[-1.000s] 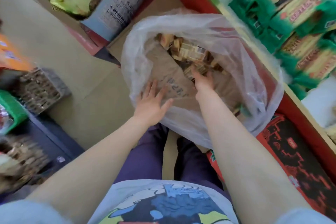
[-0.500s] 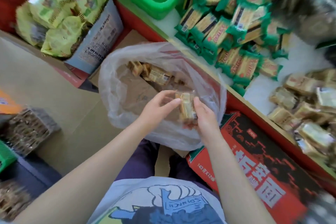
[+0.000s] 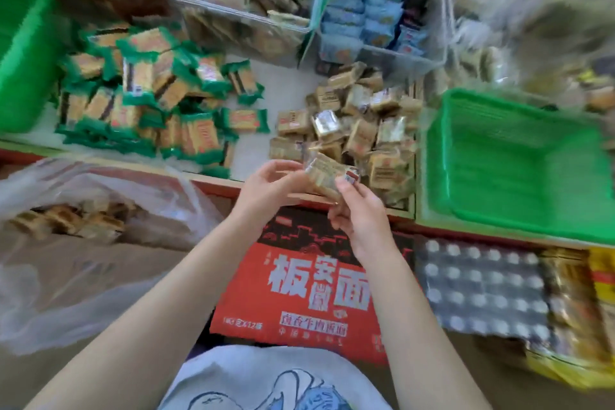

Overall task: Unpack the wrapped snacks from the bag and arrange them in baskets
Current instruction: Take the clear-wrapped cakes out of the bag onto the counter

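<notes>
Green plastic catches my eye first: the empty basket (image 3: 512, 170) sits at the right end of the counter (image 3: 253, 150), and another green basket (image 3: 20, 50) shows at the far left edge; between them, on the white counter top, lie a heap of green-wrapped snacks (image 3: 156, 103) toward the left and a pile of gold-wrapped snacks (image 3: 359, 130) just beside the right basket's left rim; behind these stand clear tubs (image 3: 239, 0) of other packets. Below the counter's front edge, at the left, the clear plastic bag (image 3: 83, 243) slumps open with more gold pieces inside; a red carton (image 3: 316, 280) lies directly under my hands.

My right hand (image 3: 362, 220) has its thumb and fingers pinched round a small stack of gold-wrapped snacks (image 3: 327, 175), held over the counter's front edge; my left hand (image 3: 266, 190) curls its fingertips against the stack's left end, steadying it.

I judge this step to be carrying the handful to the right basket; to do it well I would keep both hands squeezing the stack's ends so none slides out, travel right over the loose pile without brushing it, lower inside the basket rim, and set the pieces flat along one wall.
</notes>
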Tool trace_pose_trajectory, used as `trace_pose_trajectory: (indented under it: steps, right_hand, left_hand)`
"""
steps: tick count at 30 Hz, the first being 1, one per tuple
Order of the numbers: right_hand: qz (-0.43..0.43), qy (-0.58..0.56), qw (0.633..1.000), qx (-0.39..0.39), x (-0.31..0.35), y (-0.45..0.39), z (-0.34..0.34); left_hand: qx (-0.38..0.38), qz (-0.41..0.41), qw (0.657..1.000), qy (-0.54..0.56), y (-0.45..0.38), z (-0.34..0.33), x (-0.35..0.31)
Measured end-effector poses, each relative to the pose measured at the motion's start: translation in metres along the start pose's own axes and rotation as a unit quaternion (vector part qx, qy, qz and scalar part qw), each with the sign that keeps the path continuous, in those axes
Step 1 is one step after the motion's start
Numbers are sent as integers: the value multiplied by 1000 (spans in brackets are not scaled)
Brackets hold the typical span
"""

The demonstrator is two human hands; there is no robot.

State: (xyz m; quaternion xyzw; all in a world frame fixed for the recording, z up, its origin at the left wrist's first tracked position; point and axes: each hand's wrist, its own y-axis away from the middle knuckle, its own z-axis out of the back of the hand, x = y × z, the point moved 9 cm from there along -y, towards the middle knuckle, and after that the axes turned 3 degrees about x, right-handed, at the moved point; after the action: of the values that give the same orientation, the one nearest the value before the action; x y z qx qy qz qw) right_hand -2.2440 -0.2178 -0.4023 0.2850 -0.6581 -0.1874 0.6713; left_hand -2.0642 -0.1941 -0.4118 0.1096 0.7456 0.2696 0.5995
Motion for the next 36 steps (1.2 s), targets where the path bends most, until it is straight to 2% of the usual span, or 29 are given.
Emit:
trace_pose_trajectory:
  steps: [2, 4, 6, 10, 13, 16, 18, 20, 22, 25, 28, 31, 34, 36]
  right_hand:
    - [4, -20, 998, -57, 13, -21, 41]
    - [12, -35, 996, -84, 30, -45, 67]
    - [30, -57, 996, -67, 49, -70, 73]
    - [14, -13, 998, -67, 64, -101, 78]
    - [3, 10, 995, -96, 53, -92, 88]
    - [2, 11, 994, -109, 37, -62, 80]
    - [-1, 56, 996, -64, 25, -43, 49]
    - [-19, 108, 993, 33, 5, -31, -3]
    - [-56, 130, 983, 121, -22, -24, -56]
    - [-95, 165, 961, 200, -60, -18, -134]
    - [-119, 215, 934, 261, -102, -13, -216]
    - [-158, 274, 899, 304, -154, -10, -295]
    - [-166, 315, 884, 301, -203, -18, -357]
    - [-143, 341, 891, 264, -226, -36, -386]
  left_hand:
    - [-15, -26, 989, -143, -29, -24, 2]
    - [-27, -21, 948, -316, -56, -41, 13]
    - [-47, 21, 907, -419, -74, -44, 30]
    - [-37, 82, 895, -437, -90, -46, 61]
    - [-29, 62, 911, -406, -88, -48, 61]
    - [-49, 0, 935, -350, -71, -39, 46]
    - [-99, -72, 935, -333, -48, -14, 29]
    - [-167, -131, 922, -324, -21, 28, 21]
    - [-225, -139, 910, -320, 6, 81, 30]
    - [-271, -58, 905, -324, 40, 165, 61]
    - [-275, 70, 893, -348, 63, 249, 117]
    - [-268, 180, 867, -380, 82, 319, 173]
    - [-248, 240, 845, -409, 97, 365, 209]
    - [-199, 262, 841, -429, 99, 385, 232]
